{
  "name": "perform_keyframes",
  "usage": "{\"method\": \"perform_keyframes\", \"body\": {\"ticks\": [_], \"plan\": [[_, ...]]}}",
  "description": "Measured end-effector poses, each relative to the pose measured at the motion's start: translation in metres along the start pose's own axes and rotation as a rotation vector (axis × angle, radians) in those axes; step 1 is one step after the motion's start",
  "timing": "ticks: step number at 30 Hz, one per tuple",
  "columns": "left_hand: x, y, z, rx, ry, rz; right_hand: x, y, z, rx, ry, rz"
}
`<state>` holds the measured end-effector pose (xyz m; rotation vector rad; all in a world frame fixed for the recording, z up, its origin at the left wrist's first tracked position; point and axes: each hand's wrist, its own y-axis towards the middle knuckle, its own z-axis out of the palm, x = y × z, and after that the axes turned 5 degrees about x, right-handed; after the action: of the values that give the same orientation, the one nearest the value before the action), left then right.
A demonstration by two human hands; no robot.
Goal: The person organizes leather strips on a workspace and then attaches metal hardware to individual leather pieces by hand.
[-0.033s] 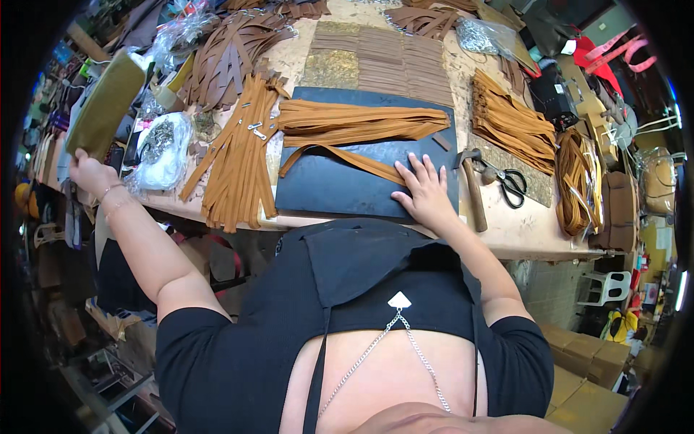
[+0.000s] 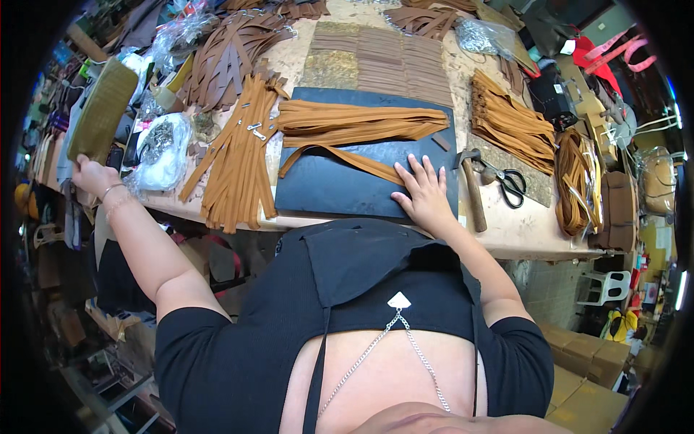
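Observation:
My left hand [image 2: 96,179] is closed on the lower end of an olive-green flat pad [image 2: 105,107], a long panel with rounded corners, held up at the table's left edge. My right hand [image 2: 425,194] lies palm down with fingers spread on a black board [image 2: 340,195]. Its fingertips rest at the end of a single orange-brown strip [image 2: 340,156] that looks like zipper tape. Beyond that strip, a bundle of the same strips [image 2: 361,121] stretches across the board. A small dark brown piece [image 2: 442,141] sits near the board's right edge.
Left of the board, more orange-brown strips [image 2: 242,163] hang over the front edge, with metal pulls on top. To the right are a hammer [image 2: 474,195], black-handled scissors [image 2: 512,188] and another strip bundle [image 2: 510,123]. Brown strips [image 2: 401,61] lie in rows at the back.
The olive pad has tilted and shifted slightly, its top edge now lower and further left. My left hand has moved a little with it. The right hand stays in place.

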<state>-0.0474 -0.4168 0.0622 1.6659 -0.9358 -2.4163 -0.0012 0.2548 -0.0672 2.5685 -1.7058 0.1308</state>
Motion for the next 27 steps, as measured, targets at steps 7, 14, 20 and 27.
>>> {"method": "perform_keyframes", "body": {"ticks": [7, 14, 20, 27], "plan": [[0.191, 0.032, -0.135, 0.056, 0.711, -0.535, 0.004, -0.001, -0.001, -0.062, 0.059, -0.048], [0.132, -0.069, -0.022, -0.119, 1.267, -0.200, -0.031, -0.003, 0.002, -0.232, 0.509, 0.040], [0.000, -0.178, 0.112, 0.651, 0.620, 0.730, -0.038, 0.004, -0.015, -0.305, 0.302, -0.073], [-0.113, -0.382, 0.174, 1.744, 0.094, 0.580, -0.001, 0.014, -0.069, -0.244, 0.367, -0.311]]}}
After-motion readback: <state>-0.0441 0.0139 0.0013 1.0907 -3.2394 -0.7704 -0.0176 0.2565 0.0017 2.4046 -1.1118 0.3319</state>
